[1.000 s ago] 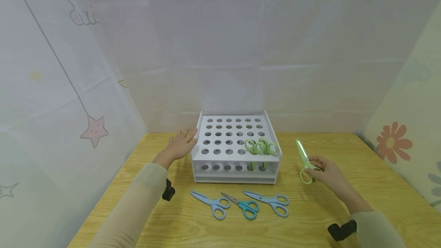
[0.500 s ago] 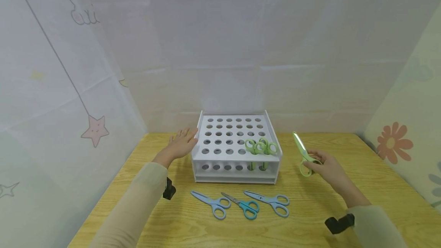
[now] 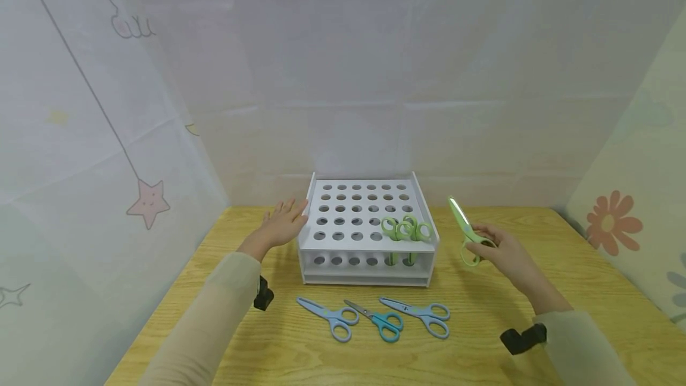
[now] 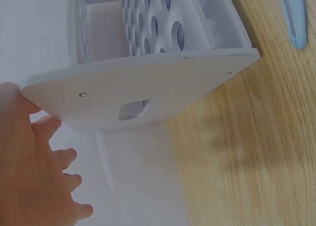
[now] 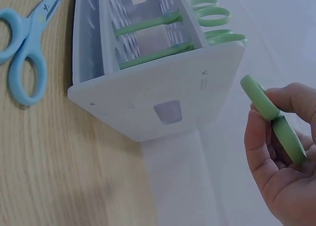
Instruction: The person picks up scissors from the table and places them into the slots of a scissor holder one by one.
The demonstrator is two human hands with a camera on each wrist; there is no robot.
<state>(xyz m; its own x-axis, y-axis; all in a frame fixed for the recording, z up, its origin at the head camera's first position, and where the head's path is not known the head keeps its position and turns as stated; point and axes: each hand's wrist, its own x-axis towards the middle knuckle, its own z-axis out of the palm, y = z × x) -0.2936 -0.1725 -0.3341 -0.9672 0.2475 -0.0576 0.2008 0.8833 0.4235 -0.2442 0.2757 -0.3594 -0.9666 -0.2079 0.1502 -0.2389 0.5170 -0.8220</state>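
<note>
My right hand (image 3: 501, 250) pinches green scissors (image 3: 465, 226) by the handle loops, blades pointing up and to the left, right of the white rack (image 3: 343, 244). In the right wrist view their green handles (image 5: 261, 98) show between thumb and fingers. Two other green scissors (image 3: 396, 230) stand in the rack's front right holes, handles up. At the rack's left side my left hand (image 3: 280, 226) is held with fingers spread; the left wrist view shows its thumb side at the panel's upper corner.
In front of the rack, light blue scissors (image 3: 332, 317), teal scissors (image 3: 383, 321) and a second light blue pair (image 3: 427, 316) lie in a row on the wooden table (image 3: 332, 368). A pale cloth backdrop (image 3: 332, 76) rises behind the table.
My right hand has lifted the green scissors a little and brought them left toward the rack. The left hand and the scissors on the table have stayed put.
</note>
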